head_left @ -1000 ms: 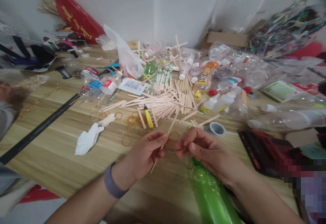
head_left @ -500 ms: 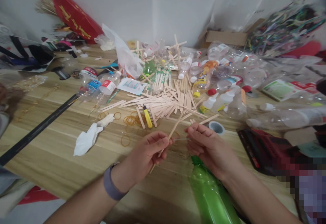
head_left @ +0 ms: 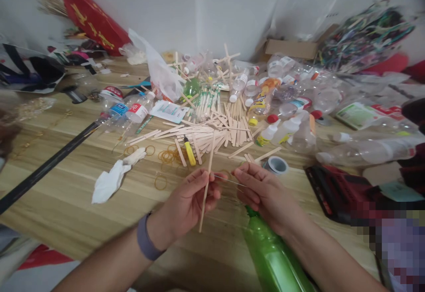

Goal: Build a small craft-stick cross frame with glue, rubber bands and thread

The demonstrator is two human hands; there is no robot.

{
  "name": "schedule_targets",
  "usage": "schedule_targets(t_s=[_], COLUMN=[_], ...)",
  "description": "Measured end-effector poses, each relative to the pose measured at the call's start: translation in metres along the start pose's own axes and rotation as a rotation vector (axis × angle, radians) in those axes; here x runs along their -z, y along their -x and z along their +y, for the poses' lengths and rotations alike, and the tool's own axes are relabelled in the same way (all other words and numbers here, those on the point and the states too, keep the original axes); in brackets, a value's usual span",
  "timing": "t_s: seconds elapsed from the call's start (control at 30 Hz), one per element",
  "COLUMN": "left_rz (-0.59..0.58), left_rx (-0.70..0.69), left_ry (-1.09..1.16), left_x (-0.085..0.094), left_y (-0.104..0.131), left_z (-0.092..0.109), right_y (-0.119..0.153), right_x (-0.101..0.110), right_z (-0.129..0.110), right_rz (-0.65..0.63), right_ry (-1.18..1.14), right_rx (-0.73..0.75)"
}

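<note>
Between thumb and fingers, my left hand [head_left: 194, 192] pinches a wooden stick [head_left: 206, 190], which stands nearly upright over the table. My right hand [head_left: 262, 190] is closed on a thin wire [head_left: 229, 180] that stretches across to the stick, close to my left fingertips. Whether the wire wraps round the stick or only touches it, I cannot tell. Beneath my right hand and forearm lies a green plastic bottle [head_left: 275, 256], partly covered. Beyond both hands, a heap of flat wooden sticks [head_left: 212, 135] spreads out, with a yellow-handled tool [head_left: 189, 151] at its near edge.
Rubber bands [head_left: 169, 155] and a crumpled white tissue [head_left: 109, 181] lie left of centre. A grey tape roll [head_left: 277, 165] sits just past my right hand. Clear bottles [head_left: 372, 149] crowd the right, beside a red and black case [head_left: 327, 190]. A long black strip [head_left: 49, 166] crosses the left.
The stick has turned from a rightward slant to nearly upright in my left hand. The wire now slopes down toward my right hand, which has shifted slightly left.
</note>
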State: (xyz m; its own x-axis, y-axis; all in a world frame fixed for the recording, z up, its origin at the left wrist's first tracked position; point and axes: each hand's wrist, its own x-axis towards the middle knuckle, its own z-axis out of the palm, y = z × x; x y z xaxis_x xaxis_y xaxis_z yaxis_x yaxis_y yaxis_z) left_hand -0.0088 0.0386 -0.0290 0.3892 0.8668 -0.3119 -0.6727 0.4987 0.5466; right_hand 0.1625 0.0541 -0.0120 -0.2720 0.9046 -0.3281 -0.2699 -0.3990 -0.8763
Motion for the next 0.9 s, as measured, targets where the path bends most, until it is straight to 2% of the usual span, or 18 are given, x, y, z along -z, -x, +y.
schedule_targets(t_s=[0.23, 0.4, 0.47, 0.53, 0.6, 0.67, 0.73, 0.9], left_rz=[-0.015, -0.017, -0.008, 0.005, 0.035, 0.069, 0.084, 0.071], left_rx=[0.032, -0.007, -0.010, -0.007, 0.006, 0.017, 0.022, 0.035], left_ry=[0.097, 0.077, 0.069, 0.072, 0.062, 0.038, 0.015, 0.002], left_x=[0.000, -0.002, -0.002, -0.003, -0.003, -0.003, -0.002, 0.000], left_y=[-0.001, -0.002, -0.002, -0.002, -0.002, -0.002, -0.002, -0.003], left_z=[0.001, -0.003, -0.005, -0.006, -0.006, -0.006, -0.007, -0.011], right_y=[0.000, 0.001, 0.004, 0.006, 0.008, 0.009, 0.010, 0.013], right_x=[-0.002, -0.001, 0.000, 0.002, 0.004, 0.005, 0.004, 0.004], right_z=[0.003, 0.003, 0.002, 0.001, 0.000, 0.000, 0.001, 0.003], right_rz=[-0.003, 0.074, 0.137, 0.175, 0.153, 0.100, 0.076, 0.031], right_ry=[0.082, 0.160, 0.334, 0.697, 1.103, 1.362, 1.511, 1.664], right_rx=[0.014, 0.115, 0.257, 0.512, 0.819, 1.025, 1.121, 1.179])
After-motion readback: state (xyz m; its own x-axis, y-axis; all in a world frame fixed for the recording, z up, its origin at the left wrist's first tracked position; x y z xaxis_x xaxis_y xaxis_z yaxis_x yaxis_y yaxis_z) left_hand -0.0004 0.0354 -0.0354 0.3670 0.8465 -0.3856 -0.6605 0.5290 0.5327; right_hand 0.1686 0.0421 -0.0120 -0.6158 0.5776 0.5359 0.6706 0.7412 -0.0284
